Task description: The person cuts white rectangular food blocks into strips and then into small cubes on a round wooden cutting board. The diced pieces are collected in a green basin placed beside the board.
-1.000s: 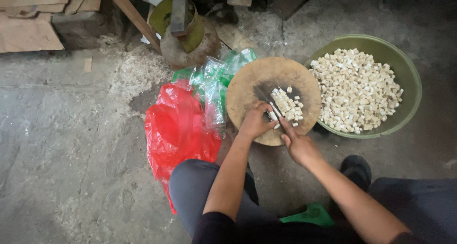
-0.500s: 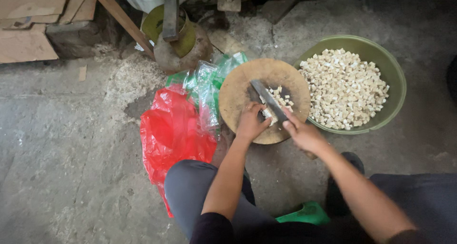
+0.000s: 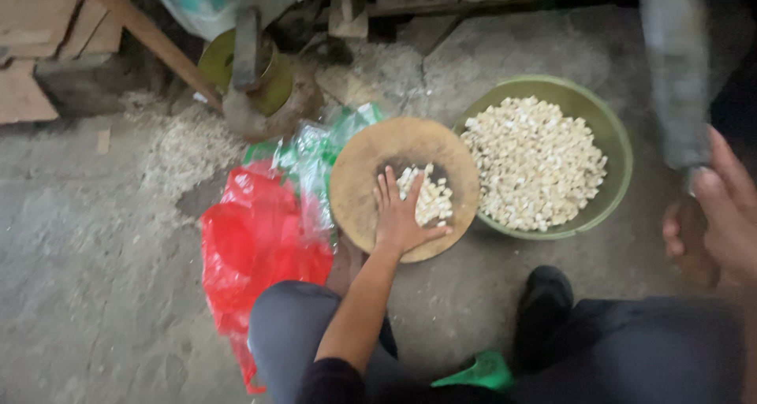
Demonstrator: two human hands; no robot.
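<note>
My left hand [image 3: 400, 215] lies flat with fingers spread on a round wooden chopping block [image 3: 359, 175], touching a small pile of pale cut pieces [image 3: 432, 197]. My right hand [image 3: 721, 215] is raised close to the camera at the right edge, gripping the handle of a broad cleaver [image 3: 674, 73] whose blurred blade points up. A green bowl [image 3: 613, 136] full of the same pale chopped pieces [image 3: 536, 163] stands right of the block.
A red plastic bag [image 3: 252, 254] and a green clear bag [image 3: 311, 156] lie left of the block on the concrete floor. A rusty metal stand [image 3: 256, 89], wooden slats and scattered sawdust sit behind. My knees and a dark shoe [image 3: 544, 294] are below.
My right hand has lifted the cleaver off the block, up and to the right. My left hand has opened flat beside the cut pieces.
</note>
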